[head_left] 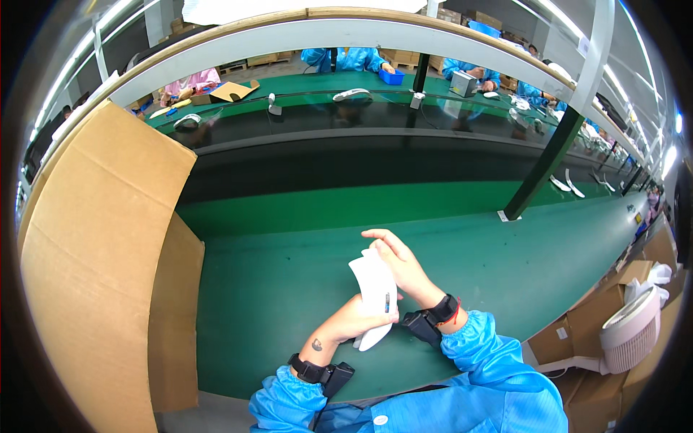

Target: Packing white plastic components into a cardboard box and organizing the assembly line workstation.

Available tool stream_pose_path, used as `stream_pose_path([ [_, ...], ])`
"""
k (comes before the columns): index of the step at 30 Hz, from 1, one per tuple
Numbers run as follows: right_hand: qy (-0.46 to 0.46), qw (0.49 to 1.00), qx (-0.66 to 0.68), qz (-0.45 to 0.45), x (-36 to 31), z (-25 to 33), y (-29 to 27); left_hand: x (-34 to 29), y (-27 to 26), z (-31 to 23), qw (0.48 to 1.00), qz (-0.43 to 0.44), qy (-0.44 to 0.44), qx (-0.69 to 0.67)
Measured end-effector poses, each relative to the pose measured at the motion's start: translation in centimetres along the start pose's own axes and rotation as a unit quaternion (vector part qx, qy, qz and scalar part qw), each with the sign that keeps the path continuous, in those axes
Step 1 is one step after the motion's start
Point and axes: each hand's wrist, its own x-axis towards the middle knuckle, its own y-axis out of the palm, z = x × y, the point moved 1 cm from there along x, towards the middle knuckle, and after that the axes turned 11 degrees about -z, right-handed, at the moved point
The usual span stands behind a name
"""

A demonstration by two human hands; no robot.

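Observation:
Over the green worktop I hold a smooth, curved white plastic casing (374,283), tilted, with a small dark slot on its face. My left hand (355,319) is closed around its lower half, thumb across the front. The casing's rounded lower end (373,338) sticks out below that hand; whether it is one piece or two stacked cannot be made out. At the upper end, my right hand (404,270) is bent around the casing's edge, with the forefinger reaching out past the top. Part of its grip is hidden behind the casing.
A tall cardboard box (94,252) stands at the left of the green worktop (289,289). Beyond runs a dark conveyor belt (325,162) below a shelf (346,29), with a post (545,162) at the right. A white fan (632,332) and cartons are at the lower right. Co-workers sit opposite.

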Motion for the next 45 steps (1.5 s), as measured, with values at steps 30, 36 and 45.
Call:
stream_pose_path([
  [30,0.056,0.987,-0.132,-0.077,-1.4,-5.5,-1.2,0.9,0.4,2.5,0.956,-0.115,0.064,0.263],
  [36,0.065,0.963,-0.144,-0.22,1.4,-7.1,-5.4,0.4,1.2,1.2,0.804,-0.152,0.201,0.538],
  [45,-0.065,0.923,-0.277,-0.258,1.2,-6.6,-5.2,1.5,1.1,3.4,0.793,-0.159,0.216,0.547],
])
